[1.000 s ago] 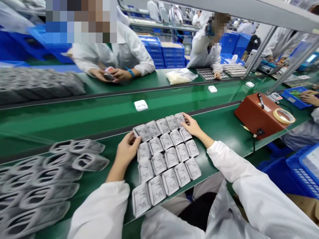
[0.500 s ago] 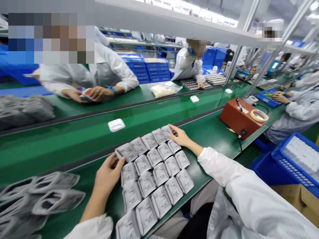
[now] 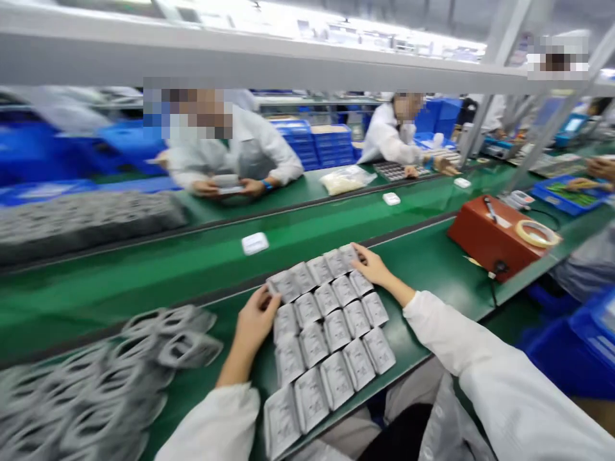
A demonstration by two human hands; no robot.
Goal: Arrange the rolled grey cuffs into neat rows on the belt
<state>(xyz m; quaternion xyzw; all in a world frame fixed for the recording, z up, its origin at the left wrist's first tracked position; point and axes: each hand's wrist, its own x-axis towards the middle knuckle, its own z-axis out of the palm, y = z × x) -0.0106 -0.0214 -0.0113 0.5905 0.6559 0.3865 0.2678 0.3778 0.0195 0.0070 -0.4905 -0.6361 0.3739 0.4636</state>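
Head cam, left hand point(image 3: 254, 318) and right hand point(image 3: 375, 268) pinching opposite ends of the back row of pouches point(image 3: 337, 330), green bench point(image 3: 423, 259), red box point(image 3: 480, 240) off right.

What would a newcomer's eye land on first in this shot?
First, the tight rows of grey pieces on the green bench, the left hand and right hand at the far corners. Next, the reddish box at right, topped by a tape roll, then the grey parts with openings at left.
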